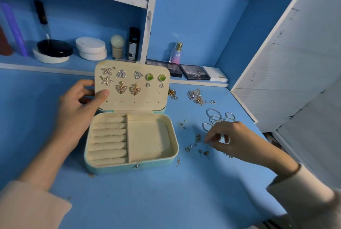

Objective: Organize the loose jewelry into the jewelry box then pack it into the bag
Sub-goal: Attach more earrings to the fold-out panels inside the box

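a: found the jewelry box (129, 167)?

b: yes, lying open mid-counter (166, 195). kept upright at the lid (132, 106) by the left hand (81, 103), thumb on the padded face, fingers curled round the left edge. holds several pairs of earrings (121, 88) pinned in the lid; nothing in the ring rolls (108, 138) or the square compartment (147, 140).

a: and the right hand (230, 136)?

b: hovers over the loose studs (198, 144) just right of the box, fingertips drawn together and pointing down. cannot tell whether pinching one or not: too small, too blurred.

a: handling of those studs?

b: probably feather-light and fiddly. likely to skate on the smooth counter. better to nip each by the rim between thumb and fingertip, then to push the post straight into a lid hole while bracing from behind.

a: the hoops (215, 118) and chains (197, 97) further back?

b: hoops first: thin, stiff by the look, easy to hook with one finger. chains next: limp, heaped, prone to tangling. best lifted from one end and lowered into the compartment as a coil.

a: and the box itself?

b: looks light, with a rigid shell and soft lining. would want shutting and latching before any lift, else a spill. then a grip across both long sides. no bag in view.
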The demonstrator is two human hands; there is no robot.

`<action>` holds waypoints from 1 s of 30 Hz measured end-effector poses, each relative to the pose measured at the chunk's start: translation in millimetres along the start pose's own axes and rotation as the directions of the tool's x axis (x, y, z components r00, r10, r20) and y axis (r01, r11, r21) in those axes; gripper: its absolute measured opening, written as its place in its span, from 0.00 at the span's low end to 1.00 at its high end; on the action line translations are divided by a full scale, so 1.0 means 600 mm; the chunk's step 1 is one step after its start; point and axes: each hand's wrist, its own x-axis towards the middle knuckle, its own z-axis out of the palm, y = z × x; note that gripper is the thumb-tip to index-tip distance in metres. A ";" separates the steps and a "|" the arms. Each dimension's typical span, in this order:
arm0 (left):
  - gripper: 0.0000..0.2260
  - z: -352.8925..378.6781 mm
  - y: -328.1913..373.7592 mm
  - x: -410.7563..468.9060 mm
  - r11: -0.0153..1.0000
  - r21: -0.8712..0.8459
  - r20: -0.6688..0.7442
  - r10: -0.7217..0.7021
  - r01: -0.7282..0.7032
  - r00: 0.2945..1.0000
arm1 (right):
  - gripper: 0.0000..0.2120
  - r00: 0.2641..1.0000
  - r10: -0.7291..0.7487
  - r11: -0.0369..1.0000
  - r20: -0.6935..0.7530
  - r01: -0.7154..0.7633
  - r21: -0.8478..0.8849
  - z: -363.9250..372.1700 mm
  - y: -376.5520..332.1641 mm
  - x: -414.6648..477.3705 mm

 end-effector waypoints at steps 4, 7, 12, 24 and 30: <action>0.09 0.001 0.000 0.000 1.000 0.008 0.008 0.003 -0.003 1.000 | 0.08 0.999 0.033 0.999 0.013 -0.033 -0.006 -0.004 0.003 0.000; 0.10 0.001 0.002 -0.001 1.000 0.003 0.013 0.002 -0.002 1.000 | 0.09 0.997 0.068 0.998 0.034 -0.067 -0.013 -0.004 0.004 -0.001; 0.10 0.000 0.001 0.000 1.000 -0.002 0.015 0.006 -0.006 1.000 | 0.07 0.992 0.107 0.994 0.067 -0.107 -0.001 -0.004 0.002 -0.004; 0.09 -0.002 -0.001 0.000 1.000 -0.023 0.017 0.009 -0.008 1.000 | 0.03 0.998 0.063 0.998 0.014 -0.063 -0.015 0.017 0.015 -0.002; 0.10 0.000 0.002 -0.001 0.999 -0.039 0.018 0.000 0.001 1.000 | 0.07 0.993 0.074 0.996 -0.088 -0.069 0.063 0.012 0.005 0.014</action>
